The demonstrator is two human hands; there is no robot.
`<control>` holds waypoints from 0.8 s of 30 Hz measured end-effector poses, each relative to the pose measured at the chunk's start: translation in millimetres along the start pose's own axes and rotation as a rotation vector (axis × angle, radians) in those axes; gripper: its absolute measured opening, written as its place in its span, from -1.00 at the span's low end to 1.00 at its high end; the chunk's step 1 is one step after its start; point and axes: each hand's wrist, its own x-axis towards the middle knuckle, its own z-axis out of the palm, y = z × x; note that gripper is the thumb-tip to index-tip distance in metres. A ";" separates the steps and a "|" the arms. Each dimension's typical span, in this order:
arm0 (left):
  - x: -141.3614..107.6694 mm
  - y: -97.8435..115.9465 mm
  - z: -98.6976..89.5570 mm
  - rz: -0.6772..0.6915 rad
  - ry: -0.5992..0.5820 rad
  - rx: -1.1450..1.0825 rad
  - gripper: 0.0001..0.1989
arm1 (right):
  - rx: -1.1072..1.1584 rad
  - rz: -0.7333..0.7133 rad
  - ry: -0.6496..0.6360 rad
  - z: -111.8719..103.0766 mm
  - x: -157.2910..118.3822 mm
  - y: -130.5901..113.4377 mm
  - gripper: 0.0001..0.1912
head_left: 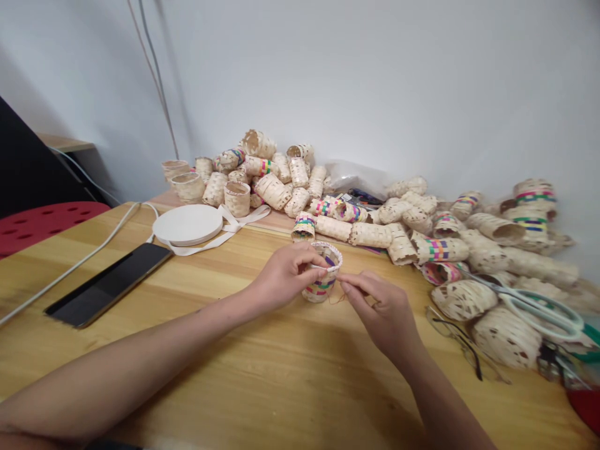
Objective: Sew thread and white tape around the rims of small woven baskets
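My left hand (285,275) grips a small woven wood-strip basket (323,295) from the left, its fingers wrapped around the wall. The basket stands upright, with coloured bands around it and a pale binding along its rim. My right hand (379,312) is close against the basket's right side, its thumb and fingertips pinched together near the rim. A thin brownish thread (336,299) hangs below those fingertips. The pinch hides exactly how the thread is held.
Several woven baskets lie heaped along the wall on the wooden table (234,381). Nearby are a white tape roll (187,225), a black smartphone (107,284), white-handled scissors (539,312) and wire-framed glasses (462,340). A pale cable (70,269) runs across the table's left side.
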 end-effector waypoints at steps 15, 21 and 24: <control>-14.9 1.1 13.2 0.313 0.119 0.480 -0.77 | 0.061 0.147 -0.005 6.6 -2.8 -7.7 -0.83; -14.2 1.1 15.0 0.200 0.102 0.312 -0.82 | 0.201 0.305 -0.022 11.4 -4.8 -10.5 -0.80; -16.2 -0.2 17.9 0.208 0.092 0.265 -0.85 | 0.247 0.338 -0.033 11.6 -3.9 -12.0 -0.78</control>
